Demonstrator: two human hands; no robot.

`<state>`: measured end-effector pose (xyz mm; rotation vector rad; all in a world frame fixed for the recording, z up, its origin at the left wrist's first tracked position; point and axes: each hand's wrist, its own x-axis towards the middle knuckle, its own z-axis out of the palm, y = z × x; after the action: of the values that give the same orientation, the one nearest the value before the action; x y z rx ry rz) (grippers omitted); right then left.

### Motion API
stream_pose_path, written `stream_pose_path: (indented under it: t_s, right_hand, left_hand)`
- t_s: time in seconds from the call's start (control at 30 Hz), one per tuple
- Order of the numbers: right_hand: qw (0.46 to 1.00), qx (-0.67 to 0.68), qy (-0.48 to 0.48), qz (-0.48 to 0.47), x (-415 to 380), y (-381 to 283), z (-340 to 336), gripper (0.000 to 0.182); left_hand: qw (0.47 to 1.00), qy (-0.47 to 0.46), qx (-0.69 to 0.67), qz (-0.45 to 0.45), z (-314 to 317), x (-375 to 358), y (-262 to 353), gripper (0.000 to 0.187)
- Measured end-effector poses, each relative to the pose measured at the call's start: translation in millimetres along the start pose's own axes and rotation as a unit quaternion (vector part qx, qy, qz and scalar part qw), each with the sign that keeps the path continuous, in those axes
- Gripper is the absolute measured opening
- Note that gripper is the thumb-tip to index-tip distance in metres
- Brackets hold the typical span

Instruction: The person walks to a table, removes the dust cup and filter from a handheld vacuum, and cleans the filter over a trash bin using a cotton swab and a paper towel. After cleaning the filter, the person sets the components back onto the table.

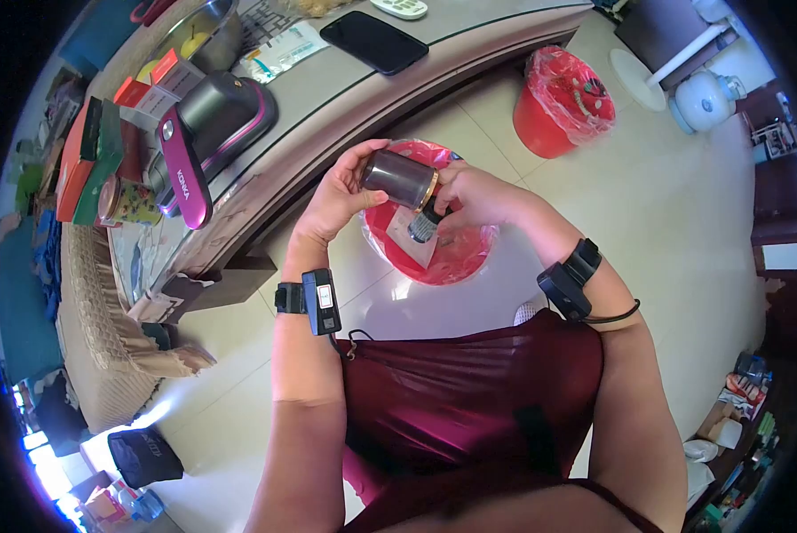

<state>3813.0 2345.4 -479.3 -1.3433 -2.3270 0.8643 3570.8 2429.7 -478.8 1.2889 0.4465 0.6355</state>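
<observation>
A dark see-through canister (396, 180) with a gold-coloured rim lies tilted sideways in the air, and my left hand (334, 200) is wrapped round its closed end. At the rimmed end, my right hand (476, 195) has its fingers curled round a small dark cylindrical part (425, 222) with a greyish side. Whether that part is joined to the canister cannot be made out. Both hands are above a red bin (474, 262) lined with a thin plastic bag. A pale flat piece (407, 238) shows inside this bin.
On the table to the left rest a KONKA handheld appliance (225, 111), small boxes (163, 89), a metal bowl (216, 35) with fruit and a black phone (374, 42). Another lined red bin (549, 115) stands on the floor. A black bag (145, 457) lies at lower left.
</observation>
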Motion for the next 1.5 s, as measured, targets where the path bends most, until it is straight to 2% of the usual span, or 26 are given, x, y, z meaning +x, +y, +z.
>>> stream_pose_path:
  t_s: [0.27,0.4,0.47,0.57,0.6,0.63,0.73,0.83,0.87,0.97,1.1,1.13,1.23,1.27,1.3,1.5]
  right_hand:
    - [1.0,-0.014,-0.001,-0.018,4.9,9.6,10.2,0.029]
    - [0.999,-0.007,-0.036,-0.029,7.2,6.6,6.4,0.028]
    - [0.996,-0.005,-0.073,-0.057,5.5,5.9,1.8,0.024]
    - [0.985,-0.084,-0.143,0.046,4.5,3.4,6.5,0.023]
    - [0.987,-0.079,-0.132,0.051,2.8,4.6,9.3,0.023]
    - [0.989,-0.074,-0.119,0.054,0.8,6.8,12.4,0.023]
    - [0.985,-0.074,-0.132,0.081,0.5,6.7,7.4,0.024]
    - [0.982,-0.086,-0.133,0.104,-2.0,7.1,5.8,0.024]
    - [0.983,-0.085,-0.129,0.098,-4.3,9.1,5.6,0.024]
    - [0.986,-0.08,-0.115,0.088,-8.0,8.1,-0.5,0.023]
    - [0.991,-0.08,-0.093,0.049,-11.9,7.9,-10.1,0.021]
    - [0.992,-0.065,-0.09,0.055,-12.4,8.2,-11.7,0.022]
    - [0.995,-0.026,-0.078,0.056,-13.0,11.6,-15.8,0.024]
    - [0.996,-0.017,-0.071,0.046,-13.2,13.2,-16.1,0.024]
    - [0.997,-0.008,-0.064,0.036,-13.0,13.6,-16.3,0.024]
    - [0.998,0.031,-0.06,0.018,-13.0,7.5,-18.2,0.021]
  left_hand:
    - [0.999,-0.019,0.015,-0.022,-0.9,-6.0,4.5,0.074]
    - [1.0,-0.008,0.01,-0.015,-5.3,-9.6,1.6,0.073]
    - [0.998,0.024,0.053,-0.026,-7.8,-10.0,0.9,0.074]
    - [0.991,0.046,0.12,-0.024,-8.5,-9.8,-5.8,0.071]
    - [0.988,0.051,0.144,-0.019,-8.6,-8.8,-7.4,0.069]
    - [0.95,0.031,0.311,-0.01,-8.1,-9.9,-7.0,0.072]
    - [0.966,0.045,0.252,-0.018,-4.4,-6.2,-17.0,0.069]
    - [0.938,0.046,0.343,-0.011,1.9,-7.7,-11.8,0.068]
    - [0.972,0.058,0.223,-0.037,-1.2,-4.2,-19.4,0.068]
    - [0.918,0.14,0.37,-0.018,8.4,-6.0,0.4,0.066]
    - [0.952,0.145,0.269,-0.002,2.0,-0.8,11.5,0.064]
    - [0.958,0.147,0.244,-0.023,4.4,-0.6,24.0,0.065]
    - [0.969,0.189,0.106,0.118,11.9,7.9,37.1,0.066]
    - [0.962,0.213,0.121,0.117,13.9,7.4,43.7,0.064]
    - [0.944,0.247,0.154,0.155,14.3,12.9,50.5,0.062]
    - [0.871,0.381,0.132,0.281,11.1,36.7,57.0,0.062]
